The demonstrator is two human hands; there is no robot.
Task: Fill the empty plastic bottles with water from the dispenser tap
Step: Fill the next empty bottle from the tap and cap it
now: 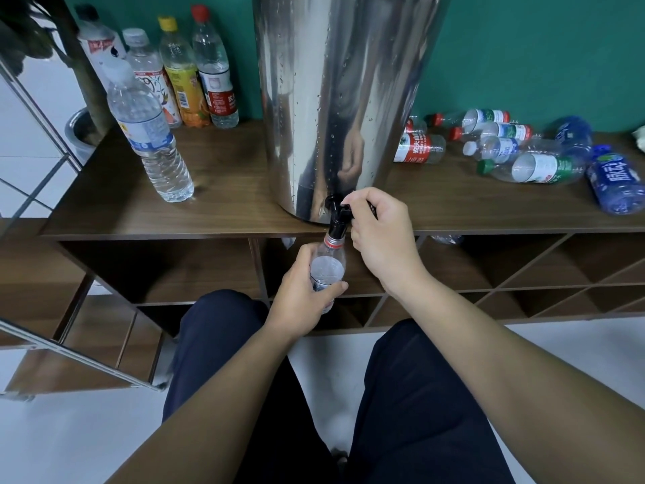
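Left hand: wrapped round plastic bottle, mouth under tap.
Right hand: clamped on tap lever.
Advice: keep mouth centred; release before overflow.

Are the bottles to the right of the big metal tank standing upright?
No. The bottles on the right lie on their sides in a loose pile on the wooden shelf top, beside the steel dispenser.

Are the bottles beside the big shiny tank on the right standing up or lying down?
Lying down. The bottles lie on their sides in a loose heap on the wooden shelf, right of the tank.
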